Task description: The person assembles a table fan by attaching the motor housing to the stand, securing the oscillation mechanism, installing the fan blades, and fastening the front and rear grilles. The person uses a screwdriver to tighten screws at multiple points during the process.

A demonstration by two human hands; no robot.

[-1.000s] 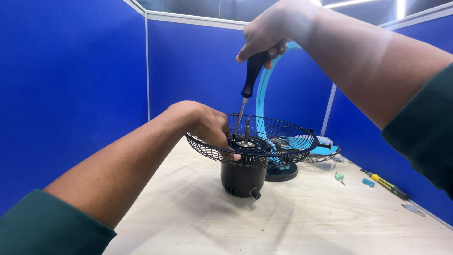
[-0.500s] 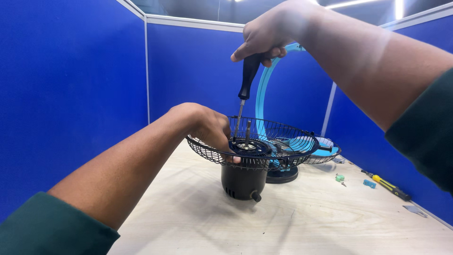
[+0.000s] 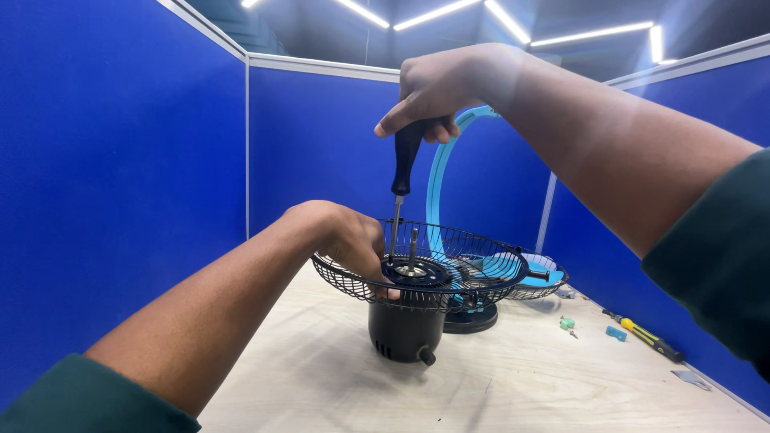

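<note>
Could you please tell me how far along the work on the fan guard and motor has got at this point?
Done: the black wire guard sits on the upright motor housing, shaft poking through. In hand: the left hand steadies the guard's rim while the right hand holds a screwdriver upright, tip down at the hub. Left, it seems: a second guard and a blue ring lie behind, unattached.

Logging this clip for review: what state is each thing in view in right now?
Left hand: gripping the wire fan guard's rim.
Right hand: closed on the screwdriver handle.
Screwdriver: upright, tip down at the hub.
Wire fan guard: lying flat on the black motor housing.
Yellow-handled tool: lying loose on the table.
</note>
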